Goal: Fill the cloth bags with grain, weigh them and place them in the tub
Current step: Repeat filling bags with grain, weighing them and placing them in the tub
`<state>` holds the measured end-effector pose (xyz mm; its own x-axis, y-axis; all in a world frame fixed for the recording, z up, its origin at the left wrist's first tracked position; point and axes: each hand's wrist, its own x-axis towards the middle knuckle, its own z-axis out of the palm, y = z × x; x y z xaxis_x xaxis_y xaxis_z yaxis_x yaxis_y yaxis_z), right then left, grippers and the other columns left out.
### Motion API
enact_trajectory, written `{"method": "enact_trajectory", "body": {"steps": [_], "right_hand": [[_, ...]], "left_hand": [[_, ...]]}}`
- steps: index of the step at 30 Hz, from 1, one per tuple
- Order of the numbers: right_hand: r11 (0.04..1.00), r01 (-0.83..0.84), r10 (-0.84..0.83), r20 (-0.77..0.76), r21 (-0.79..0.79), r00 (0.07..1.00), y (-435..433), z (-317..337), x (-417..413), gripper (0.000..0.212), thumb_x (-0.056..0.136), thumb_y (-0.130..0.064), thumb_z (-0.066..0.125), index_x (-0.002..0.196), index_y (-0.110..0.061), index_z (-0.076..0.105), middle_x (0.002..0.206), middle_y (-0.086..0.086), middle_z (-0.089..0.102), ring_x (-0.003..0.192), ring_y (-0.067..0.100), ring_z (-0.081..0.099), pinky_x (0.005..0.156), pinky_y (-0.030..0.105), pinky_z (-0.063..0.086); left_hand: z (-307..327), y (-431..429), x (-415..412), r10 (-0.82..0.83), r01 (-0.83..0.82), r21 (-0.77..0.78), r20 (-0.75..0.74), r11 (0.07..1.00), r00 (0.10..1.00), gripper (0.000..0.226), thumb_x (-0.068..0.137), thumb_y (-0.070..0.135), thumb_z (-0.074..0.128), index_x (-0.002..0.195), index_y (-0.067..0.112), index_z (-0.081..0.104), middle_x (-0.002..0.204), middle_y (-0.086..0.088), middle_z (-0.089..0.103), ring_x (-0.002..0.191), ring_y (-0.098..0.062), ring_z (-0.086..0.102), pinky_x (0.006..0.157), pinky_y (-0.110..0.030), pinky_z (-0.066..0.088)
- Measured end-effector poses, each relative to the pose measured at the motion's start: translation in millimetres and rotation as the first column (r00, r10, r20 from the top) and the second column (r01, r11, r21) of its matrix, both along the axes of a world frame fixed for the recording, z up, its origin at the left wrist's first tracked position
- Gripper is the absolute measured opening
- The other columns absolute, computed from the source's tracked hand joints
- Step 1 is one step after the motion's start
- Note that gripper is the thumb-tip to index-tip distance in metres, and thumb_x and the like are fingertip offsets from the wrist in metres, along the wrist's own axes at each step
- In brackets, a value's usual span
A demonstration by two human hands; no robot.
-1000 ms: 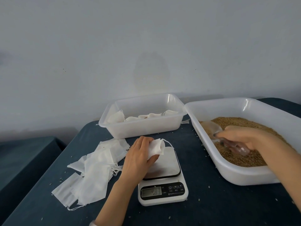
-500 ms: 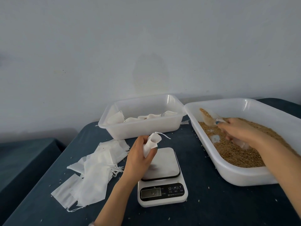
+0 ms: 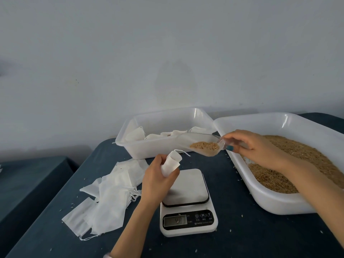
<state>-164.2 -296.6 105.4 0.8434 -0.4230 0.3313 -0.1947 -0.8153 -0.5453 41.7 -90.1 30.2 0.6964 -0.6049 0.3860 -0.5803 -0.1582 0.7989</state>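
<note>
Left hand (image 3: 158,181): fingers clenched round cloth bag (image 3: 170,162), mouth turned toward 2 o'clock for filling.
Right hand (image 3: 255,144): fingers pinching grain-loaded scoop (image 3: 191,139), held level at the bag's 2 o'clock.
Tub (image 3: 149,151): 12 o'clock, filled bags inside.

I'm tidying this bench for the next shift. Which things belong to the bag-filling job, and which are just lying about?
Part of the job:
left hand gripping the cloth bag
right hand holding the loaded scoop
grain tub
scale
tub of filled bags
pile of empty bags

Just lying about:
spilled grains on the table
side table at the left
</note>
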Motion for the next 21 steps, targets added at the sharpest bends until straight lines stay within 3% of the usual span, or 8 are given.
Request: {"method": "enact_trajectory", "body": {"steps": [2,8,13,18,21], "right_hand": [[0.994,-0.016,0.017,0.010,-0.108,1.000,0.7,-0.1,2.3,0.034,0.093,-0.017,0.061,0.126,-0.026,0.063,0.114,-0.015,0.067,0.107,0.003,0.062,0.095,0.040,0.052],[0.937,0.013,-0.020,-0.017,-0.349,1.000,-1.1,-0.8,1.7,0.031,0.094,-0.033,0.056,0.124,-0.038,0.061,0.103,-0.025,0.061,0.095,-0.002,0.056,0.100,0.037,0.039],[0.868,0.012,-0.051,-0.064,-0.496,0.997,-0.3,5.4,1.0,0.032,0.096,-0.034,0.052,0.126,-0.043,0.057,0.103,-0.031,0.051,0.101,-0.001,0.051,0.099,0.023,0.022],[0.801,-0.037,-0.034,-0.107,-0.598,0.994,7.4,21.7,3.4,0.035,0.098,-0.032,0.053,0.131,-0.043,0.054,0.111,-0.025,0.054,0.110,0.004,0.049,0.109,0.030,0.021],[0.738,-0.044,-0.023,-0.089,-0.673,0.996,13.8,34.7,7.5,0.034,0.096,-0.033,0.055,0.129,-0.042,0.059,0.107,-0.019,0.056,0.107,0.010,0.053,0.109,0.032,0.023]], "left_hand": [[0.3,0.0,0.1,0.008,-0.008,0.006,-0.008,1.000,1.000,0.027,0.069,0.045,0.064,0.093,0.037,0.054,0.083,0.017,0.064,0.077,-0.004,0.061,0.070,-0.037,0.054],[0.6,0.2,0.0,0.025,-0.025,0.011,0.000,1.000,1.000,0.026,0.069,0.045,0.063,0.092,0.037,0.052,0.083,0.016,0.064,0.077,-0.005,0.061,0.070,-0.040,0.055],[0.4,-0.6,0.3,0.023,-0.024,0.026,0.020,0.999,1.000,0.028,0.068,0.048,0.064,0.091,0.038,0.050,0.086,0.017,0.063,0.078,-0.005,0.061,0.069,-0.038,0.054],[-2.5,-1.2,0.4,-0.007,-0.008,0.104,0.145,0.995,0.989,0.033,0.075,0.048,0.071,0.094,0.042,0.044,0.090,0.022,0.059,0.083,-0.004,0.060,0.069,-0.033,0.053],[-2.1,-1.4,-0.1,-0.021,0.005,0.102,0.153,0.995,0.988,0.039,0.070,0.057,0.064,0.100,0.037,0.047,0.091,0.020,0.061,0.081,-0.005,0.061,0.067,-0.033,0.054]]}}
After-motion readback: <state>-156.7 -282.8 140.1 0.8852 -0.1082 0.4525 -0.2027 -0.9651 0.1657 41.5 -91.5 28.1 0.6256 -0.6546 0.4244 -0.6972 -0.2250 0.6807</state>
